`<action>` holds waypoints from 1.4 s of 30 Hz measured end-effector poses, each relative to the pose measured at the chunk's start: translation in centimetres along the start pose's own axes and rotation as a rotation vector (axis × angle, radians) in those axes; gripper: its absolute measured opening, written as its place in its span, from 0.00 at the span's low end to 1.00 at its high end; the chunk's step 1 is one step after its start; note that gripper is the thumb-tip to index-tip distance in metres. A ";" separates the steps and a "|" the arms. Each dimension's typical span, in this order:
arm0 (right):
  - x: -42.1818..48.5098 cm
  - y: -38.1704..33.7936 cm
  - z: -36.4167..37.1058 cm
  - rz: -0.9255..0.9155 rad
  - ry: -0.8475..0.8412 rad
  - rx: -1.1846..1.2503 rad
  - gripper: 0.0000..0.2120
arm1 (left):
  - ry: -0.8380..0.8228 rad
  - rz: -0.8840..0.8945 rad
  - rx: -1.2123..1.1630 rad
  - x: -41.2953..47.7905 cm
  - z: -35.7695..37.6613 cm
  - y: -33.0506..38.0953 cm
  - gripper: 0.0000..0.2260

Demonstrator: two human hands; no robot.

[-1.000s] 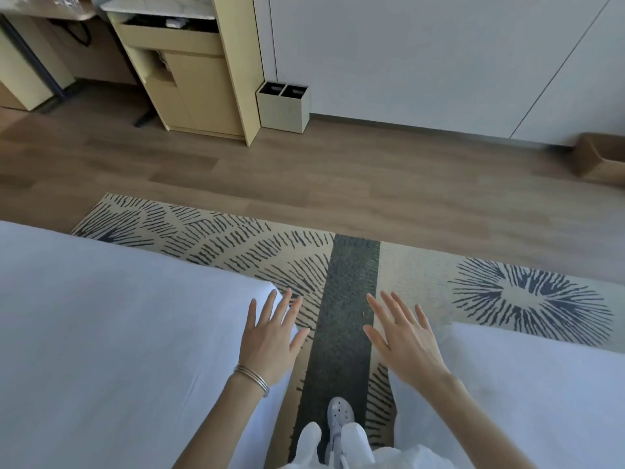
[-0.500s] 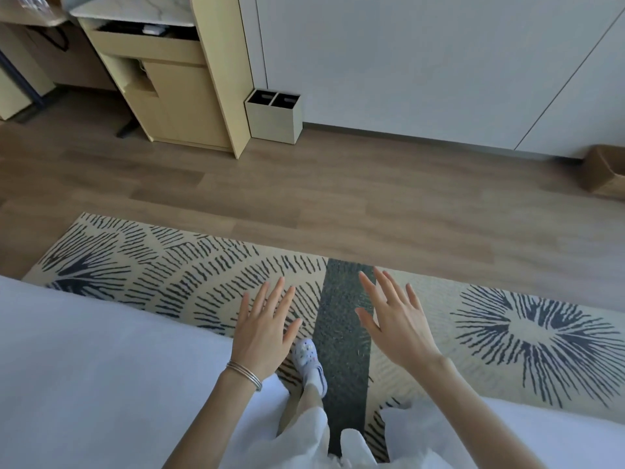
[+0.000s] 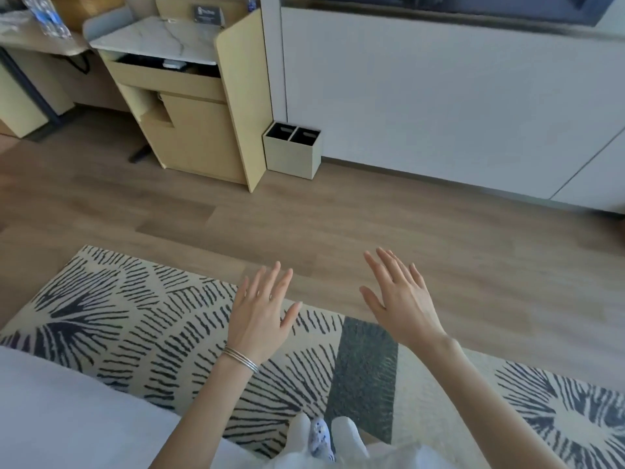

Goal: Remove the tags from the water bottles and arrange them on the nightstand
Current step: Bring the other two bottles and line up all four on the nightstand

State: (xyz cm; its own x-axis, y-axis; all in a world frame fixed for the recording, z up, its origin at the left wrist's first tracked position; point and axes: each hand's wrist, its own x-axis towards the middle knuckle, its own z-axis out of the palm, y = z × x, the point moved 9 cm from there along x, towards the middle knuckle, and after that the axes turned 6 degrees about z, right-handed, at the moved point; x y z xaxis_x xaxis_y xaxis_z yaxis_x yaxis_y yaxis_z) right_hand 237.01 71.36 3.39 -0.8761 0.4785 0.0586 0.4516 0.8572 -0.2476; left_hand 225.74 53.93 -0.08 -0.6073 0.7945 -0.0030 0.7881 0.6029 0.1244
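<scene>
Head view shows your left hand (image 3: 260,316) and right hand (image 3: 402,306) spread flat, holding nothing, above the beige black-patterned rug (image 3: 135,316). A clear plastic blue-labelled water bottle (image 3: 47,18) lies well apart on the pale desk (image 3: 40,45), top left. Judging by that, tag removal and arranging both remain.

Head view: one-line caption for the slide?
Open, empty left hand and right hand hover above the patterned rug; a water bottle sits on the desk at far left.
</scene>
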 end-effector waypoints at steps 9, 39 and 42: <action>11.4 -5.8 8.6 -0.175 -0.153 -0.025 0.27 | -0.051 -0.177 -0.020 5.0 2.9 -8.7 0.28; 59.2 -43.0 20.3 -0.783 -0.158 -0.004 0.32 | 0.189 -0.670 0.028 24.3 -3.9 -56.4 0.23; 63.2 -48.0 21.0 -0.771 -0.161 -0.032 0.34 | 0.197 -0.662 0.016 25.6 -5.8 -63.0 0.23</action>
State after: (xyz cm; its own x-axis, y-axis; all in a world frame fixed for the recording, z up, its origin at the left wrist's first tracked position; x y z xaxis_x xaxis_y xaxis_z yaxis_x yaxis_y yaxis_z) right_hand 156.41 56.46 -1.30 -0.9566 -0.2848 0.0615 -0.2912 0.9422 -0.1657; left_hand 159.93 35.85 -2.26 -0.9669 0.2317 0.1071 0.2456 0.9586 0.1438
